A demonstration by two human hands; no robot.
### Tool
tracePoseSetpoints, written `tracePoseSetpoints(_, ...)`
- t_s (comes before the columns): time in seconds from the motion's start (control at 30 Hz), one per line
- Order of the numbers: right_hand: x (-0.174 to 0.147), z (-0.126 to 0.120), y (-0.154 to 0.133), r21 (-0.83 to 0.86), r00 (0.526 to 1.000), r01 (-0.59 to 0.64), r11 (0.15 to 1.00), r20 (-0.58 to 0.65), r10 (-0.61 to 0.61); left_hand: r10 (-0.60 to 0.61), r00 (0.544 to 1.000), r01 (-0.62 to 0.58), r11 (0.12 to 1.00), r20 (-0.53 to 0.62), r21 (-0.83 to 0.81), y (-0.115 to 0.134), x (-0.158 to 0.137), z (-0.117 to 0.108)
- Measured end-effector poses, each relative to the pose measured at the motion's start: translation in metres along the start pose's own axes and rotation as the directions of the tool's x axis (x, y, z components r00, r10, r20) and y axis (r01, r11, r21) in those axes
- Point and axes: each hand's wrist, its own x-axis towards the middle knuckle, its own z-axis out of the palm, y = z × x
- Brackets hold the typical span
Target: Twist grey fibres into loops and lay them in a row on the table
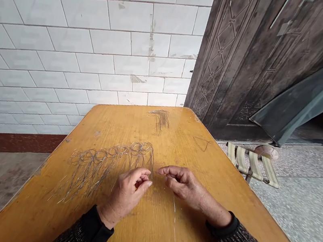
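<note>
My left hand [130,191] is closed in a pinch, thumb against forefinger, with a short bit of thin wire showing at the fingertips. To its right, my right hand [184,184] has the forefinger stretched toward the left hand and the other fingers curled. From under the right hand a thin silvery wire [175,217] hangs down toward the tabletop; the grip on it is partly hidden. Beyond the left hand lies a row of looped wires [101,155], each with a round coil at the top and long loose tails.
The wooden table [143,236] carries a bundle of wires [161,119] at its far end and one bent wire [202,144] near the right edge. A white tiled wall [107,38] stands behind. On the right are a dark door [234,67] and a strapped folding stool [252,164].
</note>
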Motion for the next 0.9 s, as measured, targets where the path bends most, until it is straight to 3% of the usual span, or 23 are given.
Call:
tracePoseSetpoints(0.3,-0.005,-0.014,0.007,-0.061,0.996,0.021,0.998,0.091,-0.015,0.155,0.975,-0.171,0.981,0.158,0.091,-0.004,0.003,-0.010)
tracePoseSetpoints(0.47,-0.005,-0.016,0.007,-0.052,0.993,0.024,0.998,0.118,-0.018,0.169,0.950,-0.206,0.971,0.264,0.117,-0.003,0.002,-0.010)
tracePoseSetpoints(0.77,-0.004,-0.018,0.006,-0.025,0.977,0.039,0.999,0.210,-0.033,0.250,0.931,-0.279,0.958,0.265,0.074,-0.002,0.006,-0.014)
tracePoseSetpoints(0.9,-0.004,-0.019,0.005,-0.033,0.982,0.005,0.999,0.190,0.002,0.191,0.950,-0.220,0.971,0.246,0.096,-0.001,0.008,-0.017)
